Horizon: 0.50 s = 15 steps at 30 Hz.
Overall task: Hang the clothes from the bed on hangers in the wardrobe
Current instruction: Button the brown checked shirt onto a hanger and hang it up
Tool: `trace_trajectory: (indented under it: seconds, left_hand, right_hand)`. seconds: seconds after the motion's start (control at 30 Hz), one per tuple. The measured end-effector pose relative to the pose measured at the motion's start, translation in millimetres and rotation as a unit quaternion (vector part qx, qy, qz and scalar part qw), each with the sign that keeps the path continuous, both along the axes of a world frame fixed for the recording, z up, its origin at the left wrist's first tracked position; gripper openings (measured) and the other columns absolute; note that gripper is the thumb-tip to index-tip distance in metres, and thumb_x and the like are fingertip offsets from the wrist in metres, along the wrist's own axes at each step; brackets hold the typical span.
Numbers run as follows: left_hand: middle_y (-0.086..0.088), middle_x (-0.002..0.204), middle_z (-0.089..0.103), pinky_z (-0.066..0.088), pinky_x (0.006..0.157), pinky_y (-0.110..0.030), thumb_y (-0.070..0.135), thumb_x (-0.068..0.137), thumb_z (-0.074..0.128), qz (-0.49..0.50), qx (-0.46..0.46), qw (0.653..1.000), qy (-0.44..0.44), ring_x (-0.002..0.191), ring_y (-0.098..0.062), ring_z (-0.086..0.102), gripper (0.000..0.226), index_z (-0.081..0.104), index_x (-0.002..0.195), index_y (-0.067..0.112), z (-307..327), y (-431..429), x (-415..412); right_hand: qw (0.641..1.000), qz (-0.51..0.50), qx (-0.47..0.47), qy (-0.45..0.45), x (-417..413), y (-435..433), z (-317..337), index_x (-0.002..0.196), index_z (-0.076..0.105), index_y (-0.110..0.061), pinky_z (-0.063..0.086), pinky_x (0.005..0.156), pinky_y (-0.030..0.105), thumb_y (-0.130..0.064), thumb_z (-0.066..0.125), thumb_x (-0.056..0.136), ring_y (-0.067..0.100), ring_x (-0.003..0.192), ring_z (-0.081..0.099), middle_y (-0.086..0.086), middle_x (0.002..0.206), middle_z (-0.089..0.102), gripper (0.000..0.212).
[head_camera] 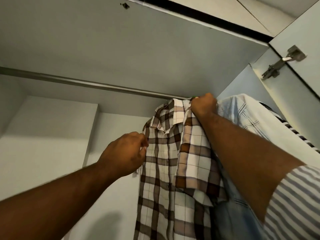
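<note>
Wardrobe interior, viewed from below. A round grey metal rail runs across the upper compartment from the left and ends behind my right hand.

The brown-and-white plaid shirt, short-sleeved and buttoned down the front, hangs inside the wardrobe with its collar just below the rail. The body of the shirt falls straight down and out of the bottom of the view.

Right hand: closed in a fist on the top of the plaid shirt at its right shoulder, right by the rail. A small green bit shows at the knuckles; I cannot tell what it is, nor whether the shirt's top has met the rail.

Left hand: lower, at the shirt's left edge, fingers curled, thumb and fingertips pinching the cloth at the left shoulder seam.

Adjacent items: a pale blue checked shirt hangs just to the right of the plaid shirt, touching it behind my right forearm. Further right is a dark-and-white striped garment. A blue denim garment hangs below my right arm, against the plaid shirt's sleeve.

A grey metal door hinge sits on the right side panel above these clothes.
</note>
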<state>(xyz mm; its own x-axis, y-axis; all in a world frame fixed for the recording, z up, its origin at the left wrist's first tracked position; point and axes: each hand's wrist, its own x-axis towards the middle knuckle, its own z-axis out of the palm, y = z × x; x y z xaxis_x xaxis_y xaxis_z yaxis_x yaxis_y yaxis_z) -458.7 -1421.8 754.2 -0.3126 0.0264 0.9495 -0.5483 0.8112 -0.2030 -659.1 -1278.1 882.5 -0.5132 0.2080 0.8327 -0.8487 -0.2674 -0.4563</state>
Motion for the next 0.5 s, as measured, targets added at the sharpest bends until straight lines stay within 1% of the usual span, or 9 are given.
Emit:
trace_trajectory:
  seconds: [0.07,0.13,0.17,0.23,0.3,0.37,0.43,0.5]
  left_hand:
    - [0.012,0.124,0.060,0.042,0.085,-0.020,0.037,0.103,0.049,-0.003,0.000,1.000,-0.008,0.103,-0.004,0.053,0.024,0.059,0.123,0.031,-5.5,-4.6,-6.1]
    - [0.013,0.123,0.061,0.043,0.084,-0.019,0.039,0.102,0.049,-0.003,-0.002,1.000,-0.017,0.103,-0.005,0.055,0.023,0.060,0.122,0.033,-10.5,-10.3,-10.5]
    - [0.014,0.122,0.061,0.045,0.084,-0.019,0.040,0.102,0.049,-0.003,0.000,1.000,-0.020,0.103,-0.005,0.056,0.022,0.060,0.121,0.034,-12.9,-13.2,-11.7]
    - [0.015,0.122,0.061,0.046,0.086,-0.019,0.041,0.102,0.048,-0.001,0.005,1.000,-0.026,0.104,-0.004,0.055,0.023,0.059,0.121,0.034,-17.7,-17.4,-13.7]
    - [0.016,0.125,0.060,0.045,0.087,-0.018,0.041,0.102,0.048,-0.002,0.005,1.000,-0.030,0.107,-0.004,0.055,0.024,0.058,0.123,0.034,-22.9,-20.5,-15.3]
    - [0.016,0.127,0.059,0.042,0.088,-0.017,0.041,0.102,0.048,-0.003,0.006,0.999,-0.034,0.109,-0.004,0.054,0.025,0.058,0.124,0.034,-27.7,-23.1,-16.7]
    - [0.015,0.127,0.059,0.043,0.088,-0.017,0.041,0.103,0.047,-0.002,0.013,0.999,-0.038,0.109,-0.005,0.054,0.025,0.057,0.124,0.033,-30.8,-25.8,-17.9]
    - [0.014,0.126,0.059,0.045,0.090,-0.019,0.040,0.103,0.047,-0.004,0.017,0.999,-0.037,0.109,-0.006,0.055,0.026,0.058,0.124,0.032,-32.2,-26.9,-18.5]
  right_hand:
    - [1.000,-0.002,-0.014,-0.008,-2.1,0.3,-1.5,0.121,0.063,0.006,0.048,0.094,0.038,-0.014,0.060,0.096,0.042,0.123,0.057,0.024,0.131,0.063,0.032]
    - [0.999,-0.004,-0.032,-0.008,-7.3,0.0,-3.3,0.116,0.065,0.008,0.047,0.085,0.035,-0.013,0.061,0.097,0.041,0.118,0.061,0.023,0.126,0.066,0.028]
    - [0.999,-0.004,-0.039,-0.005,-10.3,0.3,-4.2,0.113,0.067,0.008,0.044,0.079,0.032,-0.012,0.061,0.096,0.039,0.114,0.063,0.023,0.122,0.068,0.027]
    - [0.999,-0.005,-0.052,-0.005,-14.6,2.2,-6.9,0.110,0.069,0.007,0.039,0.073,0.028,-0.013,0.061,0.097,0.034,0.105,0.066,0.020,0.116,0.071,0.025]
    - [0.998,-0.002,-0.060,0.005,-16.5,7.2,-9.6,0.108,0.070,0.006,0.039,0.072,0.027,-0.014,0.060,0.098,0.031,0.095,0.065,0.019,0.112,0.072,0.025]
    - [0.998,-0.012,-0.061,0.017,-17.2,13.6,-12.3,0.107,0.071,0.005,0.039,0.071,0.027,-0.015,0.060,0.098,0.026,0.084,0.059,0.019,0.109,0.072,0.024]
    - [0.998,-0.025,-0.058,0.022,-18.7,18.4,-15.2,0.106,0.071,0.005,0.040,0.071,0.027,-0.016,0.061,0.099,0.022,0.080,0.054,0.018,0.108,0.072,0.024]
    - [0.998,-0.039,-0.051,0.021,-19.4,21.9,-17.1,0.105,0.071,0.005,0.038,0.069,0.026,-0.016,0.061,0.099,0.020,0.079,0.053,0.019,0.107,0.072,0.024]
